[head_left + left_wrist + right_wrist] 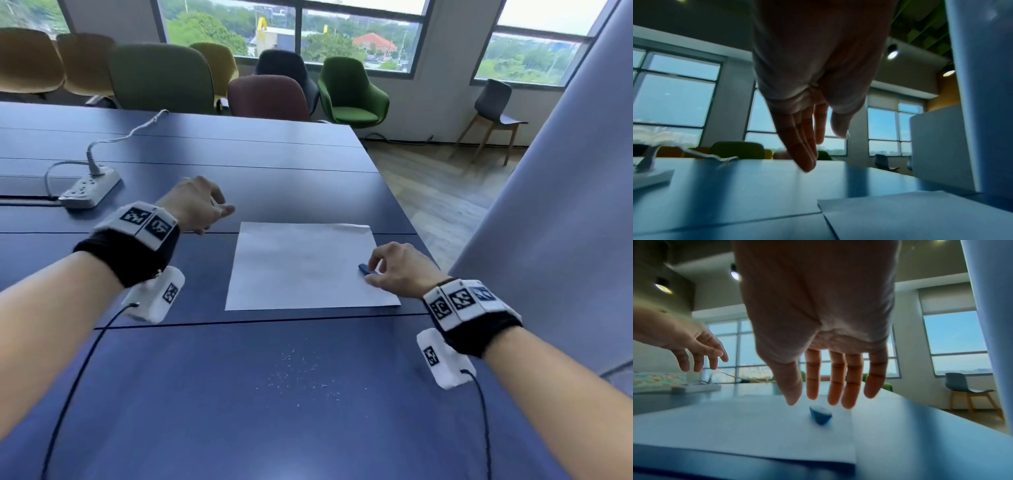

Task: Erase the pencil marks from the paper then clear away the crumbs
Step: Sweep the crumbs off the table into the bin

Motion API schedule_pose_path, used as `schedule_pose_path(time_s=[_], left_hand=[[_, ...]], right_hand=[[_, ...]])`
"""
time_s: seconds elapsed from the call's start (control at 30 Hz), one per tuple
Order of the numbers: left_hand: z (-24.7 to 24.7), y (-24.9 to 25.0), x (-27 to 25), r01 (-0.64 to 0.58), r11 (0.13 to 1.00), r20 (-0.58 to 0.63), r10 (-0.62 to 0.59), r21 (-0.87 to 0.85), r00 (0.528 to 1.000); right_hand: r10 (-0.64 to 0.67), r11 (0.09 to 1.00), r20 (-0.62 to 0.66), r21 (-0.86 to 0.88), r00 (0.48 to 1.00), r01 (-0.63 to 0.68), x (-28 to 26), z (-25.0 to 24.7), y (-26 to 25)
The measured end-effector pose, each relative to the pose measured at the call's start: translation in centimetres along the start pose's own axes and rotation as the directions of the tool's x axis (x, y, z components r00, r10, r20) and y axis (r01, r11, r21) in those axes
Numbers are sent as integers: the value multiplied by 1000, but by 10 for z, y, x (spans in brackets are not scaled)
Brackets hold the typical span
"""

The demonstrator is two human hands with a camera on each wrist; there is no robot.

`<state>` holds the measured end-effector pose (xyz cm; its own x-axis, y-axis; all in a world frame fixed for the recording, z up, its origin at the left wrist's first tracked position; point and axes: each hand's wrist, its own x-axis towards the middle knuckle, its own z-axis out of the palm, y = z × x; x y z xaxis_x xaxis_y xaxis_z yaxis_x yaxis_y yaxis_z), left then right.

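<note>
My right hand [397, 270] hovers with fingers spread and relaxed just above the blue eraser [820, 416], which lies on the right side of the paper [301, 270]; my left hand [197, 205] hangs loose and empty off the paper's far-left corner. I judge the paper looks clean, with crumbs [301, 373] scattered on the table [205, 428] near me. I'd sweep them with a flat palm, in one direction, off the near edge.
</note>
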<state>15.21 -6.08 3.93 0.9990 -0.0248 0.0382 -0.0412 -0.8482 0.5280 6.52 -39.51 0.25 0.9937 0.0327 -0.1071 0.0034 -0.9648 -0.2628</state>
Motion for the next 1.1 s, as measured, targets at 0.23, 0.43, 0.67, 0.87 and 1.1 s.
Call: schedule_pose_path(time_s=[0.23,0.43,0.67,0.87,1.1], left_hand=[[-36,-64,-174,117,981,193,-145,153,970],[3,-118,-313,432,856,190,-492,283,850],[46,-94,-325,451,807,80,-514,380,854],[71,-48,-307,270,879,198,-368,393,909],[75,-6,-294,-62,992,548,-11,113,836]], right_hand=[[-175,977,56,133,983,167,-125,-24,-2],[-274,955,-85,92,958,281,-197,29,11],[-265,961,-300,-9,917,275,-224,104,4],[-192,974,-294,59,936,218,-235,142,-1],[-186,971,-325,84,927,224,-228,148,4]])
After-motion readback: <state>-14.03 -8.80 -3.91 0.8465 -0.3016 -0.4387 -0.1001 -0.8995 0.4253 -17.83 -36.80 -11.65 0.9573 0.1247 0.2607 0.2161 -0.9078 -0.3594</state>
